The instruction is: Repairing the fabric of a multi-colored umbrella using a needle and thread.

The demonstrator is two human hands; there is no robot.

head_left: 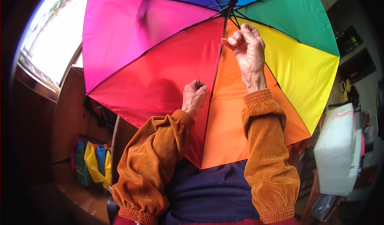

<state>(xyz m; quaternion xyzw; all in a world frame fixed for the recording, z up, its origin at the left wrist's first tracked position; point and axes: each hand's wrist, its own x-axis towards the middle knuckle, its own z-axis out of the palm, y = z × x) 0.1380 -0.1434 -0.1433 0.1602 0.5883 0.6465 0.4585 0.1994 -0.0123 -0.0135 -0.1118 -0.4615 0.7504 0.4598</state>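
An opened umbrella (176, 77) with panels in many colours spreads across my lap, its inside and black ribs facing me. My left hand (194, 95) is closed in front of the red panel. A small dark pointed tip sticks up from its fingers, too small to name. Higher up, my right hand (249, 47) is raised before the orange and yellow panels, below the hub (232, 2) where the ribs meet. Its thumb and fingers are curled together in a pinch. Anything held there is too fine or hidden to see. A thin black rib (212, 91) runs between the two hands.
Folded fabric in yellow, blue and green (94, 161) hangs at the lower left beside a brown board (66, 117). On the right stands a white foam block (335, 149). Dark shelves (356, 49) line the wall behind it. Bright daylight enters at the upper left.
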